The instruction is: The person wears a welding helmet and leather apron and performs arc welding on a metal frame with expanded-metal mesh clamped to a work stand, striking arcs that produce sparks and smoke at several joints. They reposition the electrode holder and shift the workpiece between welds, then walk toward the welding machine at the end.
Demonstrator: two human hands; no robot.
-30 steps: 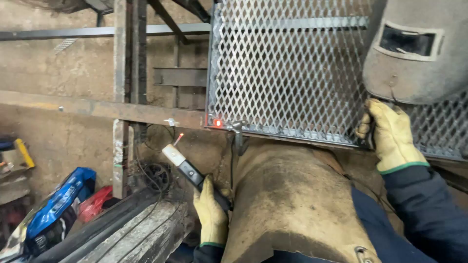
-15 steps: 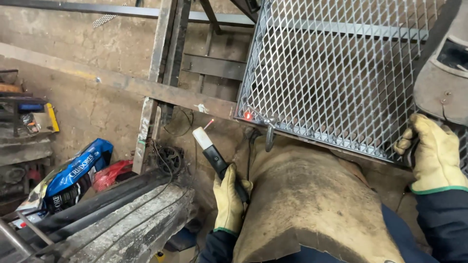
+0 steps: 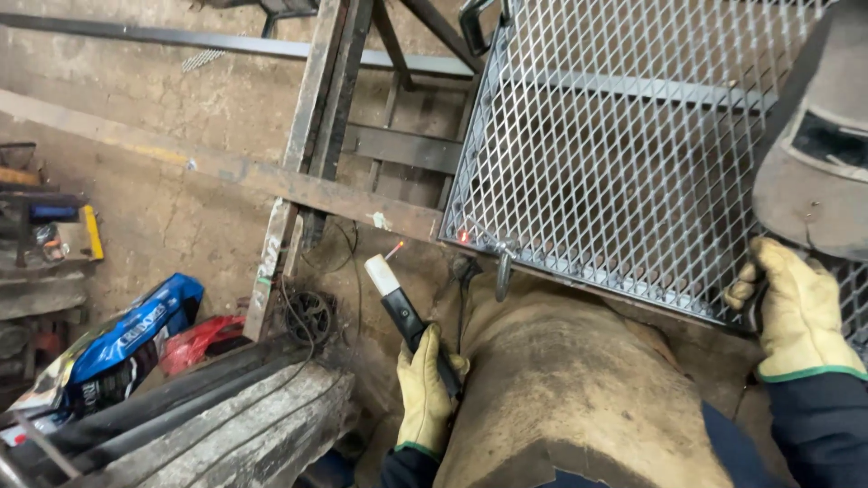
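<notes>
My left hand, in a yellow leather glove, grips a black welding electrode holder with a white head. Its short electrode tip glows orange and is held a little left of the mesh panel's corner, not touching it. A red-hot weld spot glows on the lower left corner of the expanded-metal mesh panel. My right hand, also gloved, is closed on the handle under a grey welding mask at the right edge. A brown leather apron covers my lap.
A rusty steel frame of posts and bars stands left of the panel. A clamp hangs at the panel's lower edge. Steel bars lie at lower left, beside a blue bag and a red object.
The view has swung so the panel and mask sit further right. The mask has moved off toward the right edge. The weld spot still glows; the electrode stays just left of it.
</notes>
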